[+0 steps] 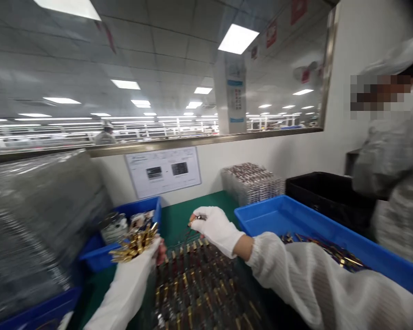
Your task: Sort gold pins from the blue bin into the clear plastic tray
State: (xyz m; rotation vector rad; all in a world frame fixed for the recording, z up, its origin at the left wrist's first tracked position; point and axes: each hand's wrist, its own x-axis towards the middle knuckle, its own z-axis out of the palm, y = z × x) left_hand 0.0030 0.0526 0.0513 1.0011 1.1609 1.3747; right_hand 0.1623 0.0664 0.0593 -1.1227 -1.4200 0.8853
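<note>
My left hand, in a white glove with some fingertips bare, is closed round a bunch of slim gold-coloured metal pieces. Their exact kind is too blurred to tell. My right hand, gloved too, is pinched above the far edge of a tray. Something small and thin shows at its fingertips, partly hidden by them. Rows of slender parts with gold-coloured ends fill the tray between my arms.
Right of me, a blue bin holds loose metal pieces. Behind stand stacked clear trays and a black crate. A smaller blue bin and plastic-wrapped stacks are left. A person stands at right.
</note>
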